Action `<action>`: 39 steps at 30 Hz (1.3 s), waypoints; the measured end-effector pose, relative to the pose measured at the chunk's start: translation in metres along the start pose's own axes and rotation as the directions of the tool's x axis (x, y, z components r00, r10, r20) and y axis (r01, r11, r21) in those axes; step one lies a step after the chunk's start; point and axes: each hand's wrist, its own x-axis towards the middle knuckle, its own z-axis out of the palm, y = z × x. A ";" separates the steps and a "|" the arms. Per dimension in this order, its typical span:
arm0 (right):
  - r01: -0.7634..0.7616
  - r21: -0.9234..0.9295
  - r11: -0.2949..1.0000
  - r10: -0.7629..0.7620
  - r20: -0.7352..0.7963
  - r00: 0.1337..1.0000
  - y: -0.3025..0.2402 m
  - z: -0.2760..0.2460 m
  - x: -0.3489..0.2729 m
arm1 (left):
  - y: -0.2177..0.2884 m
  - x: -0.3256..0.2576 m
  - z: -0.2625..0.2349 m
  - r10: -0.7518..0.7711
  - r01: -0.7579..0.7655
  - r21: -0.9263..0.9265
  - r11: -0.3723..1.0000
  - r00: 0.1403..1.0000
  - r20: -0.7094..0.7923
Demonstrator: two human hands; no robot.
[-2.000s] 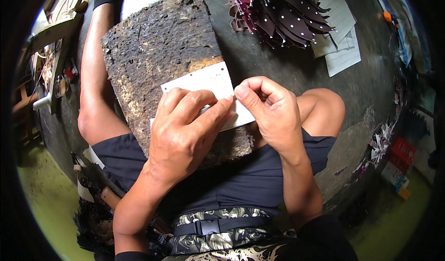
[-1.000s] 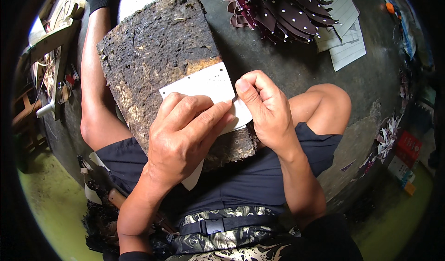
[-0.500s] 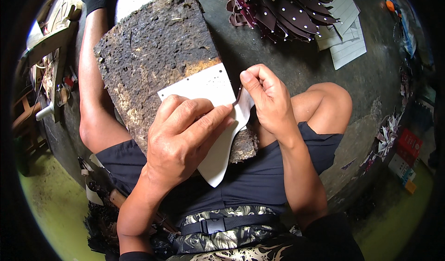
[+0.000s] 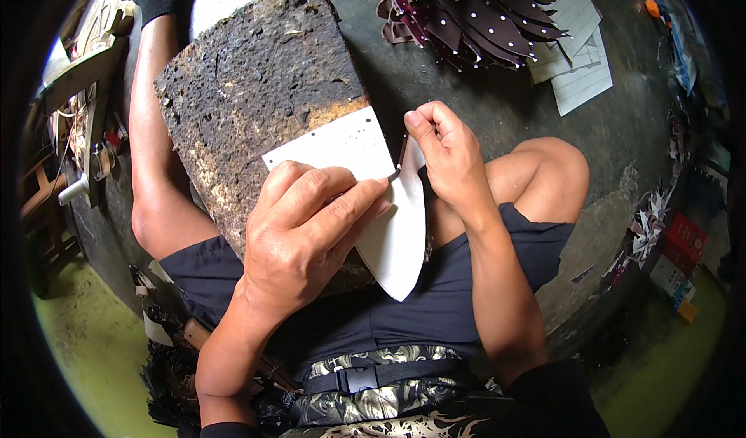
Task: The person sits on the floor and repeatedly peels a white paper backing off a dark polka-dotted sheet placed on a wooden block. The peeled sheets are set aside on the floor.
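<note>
A person sits on a dark floor [image 4: 536, 115] with bare legs spread around a thick, rough, dark slab [image 4: 256, 65] that reaches from the lap toward the far left. On the slab's near right part lies a white card [image 4: 346, 139] with small dark holes along its far edge. The left hand [image 4: 299, 224] rests palm down over the card; its index finger and thumb lie close together at the card's right side, and whether they grip anything I cannot tell. The right hand [image 4: 447, 143], just to the right, has thumb and index finger pinched on the far end of a leaf-shaped piece [image 4: 400, 247]. That piece shows a white surface and a thin dark edge between the two hands, and its broad pointed end hangs toward the near side, over the slab's edge and the dark shorts [image 4: 497, 263].

On the floor at the far right sits a heap of dark, white-dotted pieces [image 4: 482, 22], with lined paper sheets [image 4: 583, 84] beside it. Wooden frames [image 4: 85, 80] stand on the left. Pale scraps [image 4: 649, 224] and a red box [image 4: 684, 247] lie well to the right.
</note>
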 end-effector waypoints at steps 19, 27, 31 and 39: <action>-0.021 -0.189 0.982 -0.004 -0.130 0.992 0.014 0.006 0.010 | -0.001 0.001 0.003 0.007 -0.008 -0.021 1.000 0.999 -0.042; -0.078 -0.236 0.969 0.025 -0.219 0.975 0.028 0.003 0.015 | -0.004 0.001 0.011 0.092 -0.088 0.054 0.995 0.992 -0.081; -0.239 0.841 0.485 0.427 0.011 0.904 0.020 -0.017 0.010 | -0.001 -0.001 0.011 0.104 -0.098 0.090 0.991 0.993 -0.063; -0.106 0.883 0.457 0.225 0.001 0.974 -0.031 -0.022 -0.073 | 0.003 -0.005 0.012 0.088 -0.085 0.124 0.989 0.996 -0.019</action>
